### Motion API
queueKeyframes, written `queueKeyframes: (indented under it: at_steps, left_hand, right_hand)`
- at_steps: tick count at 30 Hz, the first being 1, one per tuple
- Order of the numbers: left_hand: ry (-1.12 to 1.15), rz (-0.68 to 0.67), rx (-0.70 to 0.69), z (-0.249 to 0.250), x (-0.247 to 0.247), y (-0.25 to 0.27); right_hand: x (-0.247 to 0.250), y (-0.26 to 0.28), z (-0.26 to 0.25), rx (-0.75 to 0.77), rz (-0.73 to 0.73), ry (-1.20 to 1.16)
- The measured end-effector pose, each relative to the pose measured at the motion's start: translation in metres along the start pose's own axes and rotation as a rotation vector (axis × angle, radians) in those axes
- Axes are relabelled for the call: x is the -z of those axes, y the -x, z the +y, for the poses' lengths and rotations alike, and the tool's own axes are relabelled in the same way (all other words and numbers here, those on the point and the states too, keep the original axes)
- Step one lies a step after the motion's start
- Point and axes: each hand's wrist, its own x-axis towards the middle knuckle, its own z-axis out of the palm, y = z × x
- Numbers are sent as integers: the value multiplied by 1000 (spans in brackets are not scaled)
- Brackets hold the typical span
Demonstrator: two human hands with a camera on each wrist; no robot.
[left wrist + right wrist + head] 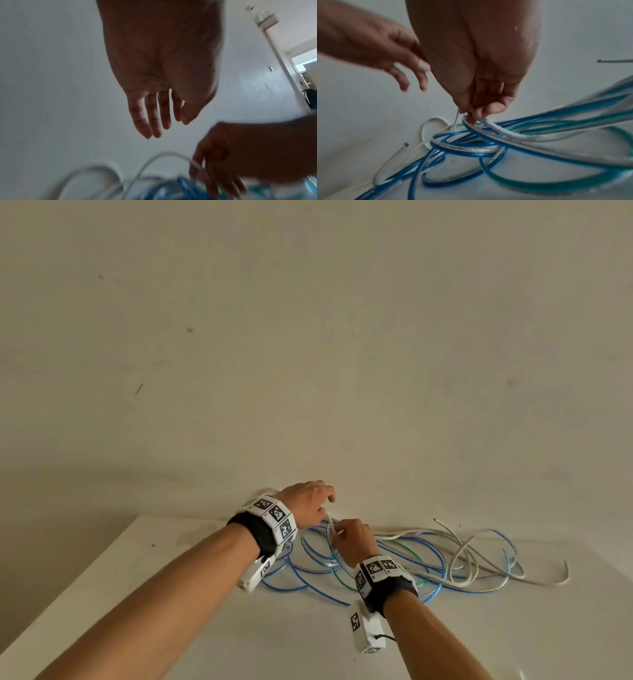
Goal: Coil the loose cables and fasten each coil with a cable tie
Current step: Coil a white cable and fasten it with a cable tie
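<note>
A tangle of blue cables, a green cable and pale grey cables lies on the white table against the wall. My right hand is above the tangle's left part. In the right wrist view its thumb and fingers pinch the top of lifted cable loops, one white and one blue. A thin white strip, perhaps a cable tie, sticks out below the thumb. My left hand hovers just behind it with straight fingers, holding nothing.
The wall rises directly behind the table. The table's left edge runs diagonally towards me. Grey cable ends trail out to the right. A doorway shows in the left wrist view.
</note>
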Motion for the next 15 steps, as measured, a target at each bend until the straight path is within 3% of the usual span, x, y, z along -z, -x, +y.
queueKeyframes:
  at_steps: [4, 7, 11, 15]
  left_hand:
    - [-79, 16, 60, 13, 21, -4]
    - [-141, -10, 51, 36, 0, 13]
    - [-154, 329, 85, 39, -6, 27]
    - [465, 720, 92, 35, 21, 54]
  right_hand:
    - [19, 14, -17, -7, 48, -8]
    - [38, 28, -34, 68, 100, 50]
    - [74, 44, -42, 220, 224, -103]
    - [111, 65, -59, 328, 461, -346]
